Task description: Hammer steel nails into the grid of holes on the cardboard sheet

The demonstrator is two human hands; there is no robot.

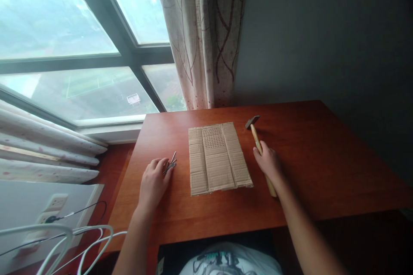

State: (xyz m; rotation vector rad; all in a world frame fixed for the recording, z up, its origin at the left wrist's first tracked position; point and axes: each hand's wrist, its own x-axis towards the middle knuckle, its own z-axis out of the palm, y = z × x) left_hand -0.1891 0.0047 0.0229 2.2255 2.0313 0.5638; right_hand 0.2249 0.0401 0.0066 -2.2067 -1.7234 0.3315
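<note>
My right hand (268, 161) is closed around the wooden handle of a hammer (254, 133), which lies on the table with its dark metal head pointing away from me. On the other side, my left hand (154, 180) has its fingers curled over several metal nails (170, 166); some of their shanks stick out past the fingertips. Between the hands lies a flat piece of corrugated cardboard (220, 172) with two lengthwise creases. A grid of small holes (213, 137) covers its far middle part.
Everything rests on a reddish-brown wooden table (309, 159). A window (97, 90) and a patterned curtain (206, 38) stand behind it, with a grey wall to the right. White cables (106, 227) loop near a wall socket (58, 202) at lower left.
</note>
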